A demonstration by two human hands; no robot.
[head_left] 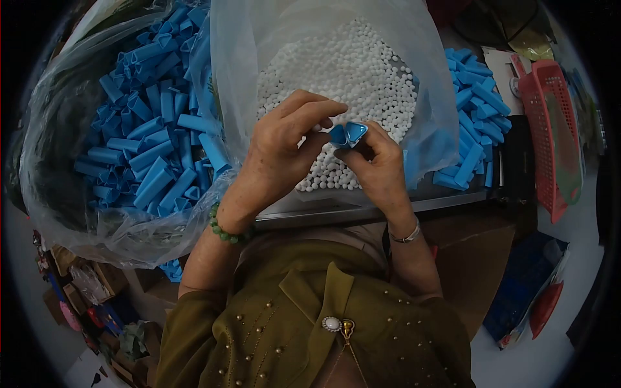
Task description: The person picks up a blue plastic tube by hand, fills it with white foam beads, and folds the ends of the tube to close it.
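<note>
Holding a blue tube (354, 133) pinched between thumb and fingers of our right hand (380, 160), over the white beads (339, 68). Two three-sided openings show side by side; one piece or two, we cannot tell. Our left hand (279, 143) is just beside it, thumb and forefinger parted; whether it touches, we cannot tell. More tubes lie in a clear bag (119, 241) at left and in a pile (471, 158) to the right of the beads. We judge a light pinch best, as the thin walls likely squash. Better to steady the right wrist, leave both openings uncovered and bring the left fingertips in gently.
</note>
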